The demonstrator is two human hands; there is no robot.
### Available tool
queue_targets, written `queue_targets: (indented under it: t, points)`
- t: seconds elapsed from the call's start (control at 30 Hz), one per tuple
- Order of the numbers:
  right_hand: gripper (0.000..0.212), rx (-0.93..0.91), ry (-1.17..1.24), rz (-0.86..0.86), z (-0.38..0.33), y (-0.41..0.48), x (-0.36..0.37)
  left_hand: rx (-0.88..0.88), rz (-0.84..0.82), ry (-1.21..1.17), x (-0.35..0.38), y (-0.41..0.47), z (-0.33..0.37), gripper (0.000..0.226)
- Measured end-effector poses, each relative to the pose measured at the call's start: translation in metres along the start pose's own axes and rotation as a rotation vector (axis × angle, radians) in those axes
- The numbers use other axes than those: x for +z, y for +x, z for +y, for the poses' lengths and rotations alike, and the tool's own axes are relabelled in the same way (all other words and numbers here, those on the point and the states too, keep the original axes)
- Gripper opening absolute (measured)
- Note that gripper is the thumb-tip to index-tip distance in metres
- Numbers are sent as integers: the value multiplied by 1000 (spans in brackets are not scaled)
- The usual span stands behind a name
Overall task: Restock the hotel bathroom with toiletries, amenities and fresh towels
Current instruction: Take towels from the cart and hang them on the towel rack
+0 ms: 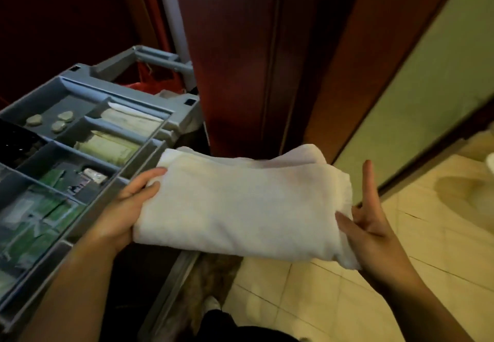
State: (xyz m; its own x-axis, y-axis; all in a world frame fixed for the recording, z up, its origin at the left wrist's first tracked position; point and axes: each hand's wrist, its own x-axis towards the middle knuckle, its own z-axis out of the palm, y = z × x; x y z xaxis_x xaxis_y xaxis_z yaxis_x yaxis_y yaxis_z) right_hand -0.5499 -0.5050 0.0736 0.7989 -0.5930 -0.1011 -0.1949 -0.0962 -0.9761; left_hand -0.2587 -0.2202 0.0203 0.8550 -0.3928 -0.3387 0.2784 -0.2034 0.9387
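A folded white towel [240, 202] is held flat in the air between my two hands, just right of the grey housekeeping cart [149, 152]. My left hand [125, 208] grips the towel's left end, thumb on top and fingers underneath. My right hand [374, 224] supports the right end from below with its thumb against the fold, while the index finger points straight up, clear of the cloth. The cart's top tray holds green sachets [50, 216], pale packets [112, 146] and small round soaps [57, 121] in separate compartments.
A dark red wooden door and frame [240, 61] stand straight ahead. A frosted glass panel [417, 87] runs along the right, with beige floor tiles [347, 296] below. A red bag [149, 77] hangs at the cart's far end.
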Motion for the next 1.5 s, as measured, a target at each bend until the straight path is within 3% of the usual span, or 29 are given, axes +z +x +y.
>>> queue_targets:
  t: [0.13,0.23,0.3,0.4,0.53,0.97,1.2,1.5]
  points:
    - [68,7,-64,63,29,-36,-70,-23,-109,-15,68,-33,-6,24]
    - [53,84,27,33,45,-64,-125,-40,-217,-4,117,-56,-11,70]
    - [35,188,154,24,53,-83,-159,-52,-269,-1,156,-70,-15,51]
    - [41,247,119,145,71,-110,-203,-70,-331,-7,220,-84,-22,28]
    - [38,255,-8,364,98,-144,-252,-50,-416,-23,306,-100,-24,31]
    - [32,269,176,931,155,-186,-390,91,-633,117,552,-95,-15,32]
    - [31,271,160,1101,161,-153,-472,172,-797,255,690,-65,6,26]
    - [30,291,163,1255,163,-81,-590,251,-840,320,861,-9,44,19]
